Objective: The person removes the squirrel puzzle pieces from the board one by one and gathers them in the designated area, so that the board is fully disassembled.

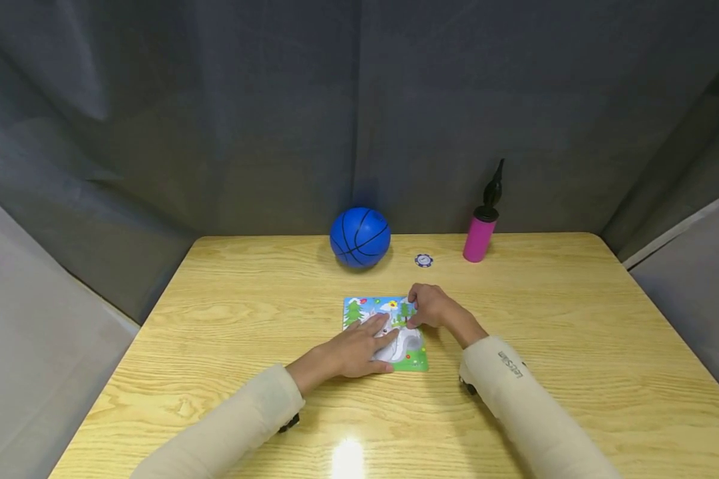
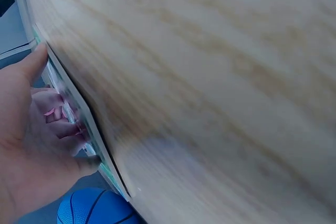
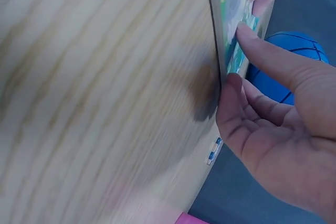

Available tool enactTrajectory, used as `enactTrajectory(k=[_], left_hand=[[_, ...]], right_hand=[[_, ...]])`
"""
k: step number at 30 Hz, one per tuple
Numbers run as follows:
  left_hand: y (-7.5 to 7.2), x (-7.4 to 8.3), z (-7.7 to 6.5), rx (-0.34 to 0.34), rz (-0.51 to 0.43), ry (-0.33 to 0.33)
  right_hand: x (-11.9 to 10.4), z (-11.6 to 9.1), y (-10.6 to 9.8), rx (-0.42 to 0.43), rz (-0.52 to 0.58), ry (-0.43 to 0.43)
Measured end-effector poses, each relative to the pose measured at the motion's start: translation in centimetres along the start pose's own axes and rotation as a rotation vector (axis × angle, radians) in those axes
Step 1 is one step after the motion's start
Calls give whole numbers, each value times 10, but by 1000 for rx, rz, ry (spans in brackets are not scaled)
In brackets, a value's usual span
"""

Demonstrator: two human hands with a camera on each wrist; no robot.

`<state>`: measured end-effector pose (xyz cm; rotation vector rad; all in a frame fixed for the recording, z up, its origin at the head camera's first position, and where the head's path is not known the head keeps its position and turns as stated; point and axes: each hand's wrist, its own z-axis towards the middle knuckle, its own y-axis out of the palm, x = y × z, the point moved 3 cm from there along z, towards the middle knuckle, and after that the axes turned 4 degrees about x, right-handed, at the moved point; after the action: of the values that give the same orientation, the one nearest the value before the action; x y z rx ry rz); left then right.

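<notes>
A flat puzzle board (image 1: 417,364) lies on the table, printed with green trees, blue sky, flowers and a large grey animal. Spread over its left and middle part, my left hand (image 1: 357,347) rests with fingers extended, covering much of the picture. My right hand (image 1: 433,306) is at the board's upper right corner. The right wrist view shows its thumb (image 3: 252,39) on the printed face and a bent finger (image 3: 231,95) at the edge, so the hand pinches the corner. Whether that fingertip reaches underneath is hidden.
Behind the board, a blue basketball (image 1: 360,237) sits near the table's back edge. A blue-and-white poker chip (image 1: 423,260) lies right of it. Farther right stands a pink hand pump (image 1: 479,238) with a black nozzle. Dark grey curtain (image 1: 275,120) hangs behind the wooden table (image 1: 228,293).
</notes>
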<state>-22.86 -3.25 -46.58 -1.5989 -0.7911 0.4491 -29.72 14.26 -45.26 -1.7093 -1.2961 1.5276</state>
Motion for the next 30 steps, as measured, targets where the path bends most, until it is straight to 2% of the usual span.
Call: enactTrajectory(k=[7,15,21,30], left_hand=[[-1,2,-1,-22,17,-1],[0,1,0,-12,38,6],[0,2,0,-21,46,5],[0,1,0,-23,33,2]], right_hand=[[-3,-2,0,5,28,15],[-2,1,1,130,61,2],[0,2,3,154,89,-5],[2,-2,-5,172,172,-48]])
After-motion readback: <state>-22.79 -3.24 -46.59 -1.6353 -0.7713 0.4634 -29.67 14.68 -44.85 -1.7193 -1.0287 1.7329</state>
